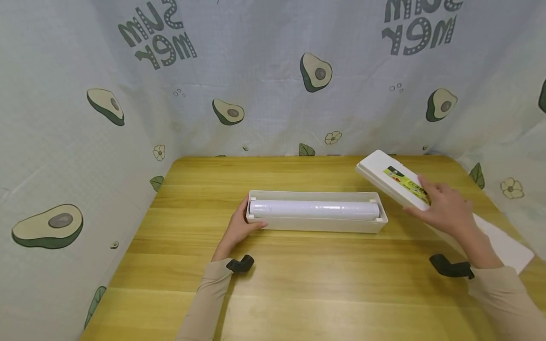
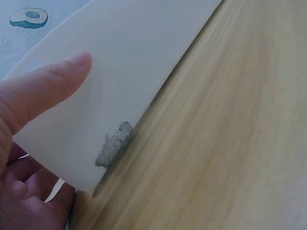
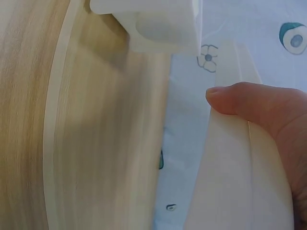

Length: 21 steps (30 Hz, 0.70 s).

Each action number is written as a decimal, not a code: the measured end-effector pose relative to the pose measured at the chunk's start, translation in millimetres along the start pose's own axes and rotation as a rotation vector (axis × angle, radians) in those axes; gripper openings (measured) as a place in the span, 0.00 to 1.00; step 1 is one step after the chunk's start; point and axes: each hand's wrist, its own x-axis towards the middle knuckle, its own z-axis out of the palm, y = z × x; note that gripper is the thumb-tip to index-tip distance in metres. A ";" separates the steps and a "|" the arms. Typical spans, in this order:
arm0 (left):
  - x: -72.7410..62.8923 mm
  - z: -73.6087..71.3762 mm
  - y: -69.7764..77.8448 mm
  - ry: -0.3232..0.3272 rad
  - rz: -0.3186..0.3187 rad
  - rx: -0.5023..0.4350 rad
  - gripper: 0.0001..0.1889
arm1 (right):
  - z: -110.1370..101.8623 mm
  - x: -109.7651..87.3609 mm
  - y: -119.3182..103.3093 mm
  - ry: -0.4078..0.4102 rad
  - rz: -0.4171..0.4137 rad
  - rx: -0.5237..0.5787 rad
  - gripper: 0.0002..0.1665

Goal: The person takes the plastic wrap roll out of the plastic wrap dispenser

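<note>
So I've got a long, narrow, off-white plastic box point(image 1: 315, 226) lying crosswise around the middle of a yellowish wood-grain table point(image 1: 315, 279), open side up. Inside it is a shiny white roll of film point(image 1: 313, 209), running nearly end to end between little white corner pieces.

My left hand point(image 1: 236, 228) is curled round the box's left end, thumb pressing on the front wall, fingers round behind. From the left wrist cam you can see a greyish scuffed patch point(image 2: 114, 146) low on the box wall, just below my thumb.

My right hand point(image 1: 450, 210) has hold of the long white plastic lid point(image 1: 381, 165), thumb on the near edge, fingers reaching over the top by a green and yellow label point(image 1: 405, 183). The lid's off the box, slanting across the table's right side and passing under my forearm. Can't tell if any of it touches the wood.

Behind everything hangs a pale curtain with avocado prints point(image 1: 273, 61).
</note>
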 end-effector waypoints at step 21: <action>-0.2 -0.2 4.3 -0.002 -0.038 -0.003 0.53 | 4.8 -3.2 30.7 -0.061 0.069 -0.004 0.61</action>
